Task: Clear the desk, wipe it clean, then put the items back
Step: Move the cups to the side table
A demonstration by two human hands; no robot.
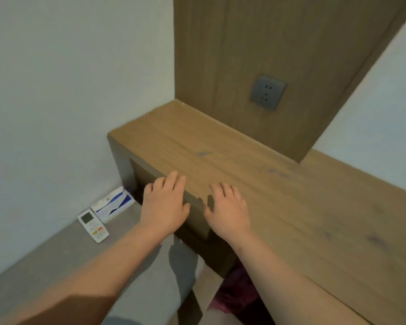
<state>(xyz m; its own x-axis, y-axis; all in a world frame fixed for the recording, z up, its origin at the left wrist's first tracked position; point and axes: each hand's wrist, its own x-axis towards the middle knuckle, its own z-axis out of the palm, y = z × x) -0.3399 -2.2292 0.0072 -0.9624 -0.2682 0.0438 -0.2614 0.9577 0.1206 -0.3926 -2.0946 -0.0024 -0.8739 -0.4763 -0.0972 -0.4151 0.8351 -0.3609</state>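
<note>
Wood-grain desk (220, 148) — left hand (167, 202) and right hand (227, 207) flat at its front edge, fingers straight, holding nothing. White remote (93, 225) and blue-white box (113, 204) — on the grey slab (45, 259) left of the desk.

A plain white left wall (63, 73) fills that side of my view. Straight ahead a tall wood-grain panel (220, 43) rises from the back of the wooden table (232, 146), with a dark grey socket (267, 92) set into it. Beyond the panel is the white right wall (380, 95). The tabletop runs on to my right, with faint dark marks in its grain. Below its left end a lower grey surface (40, 259) meets the wall. Under the table something dark red (234, 289) shows, too dim to name. The light is soft and even.
</note>
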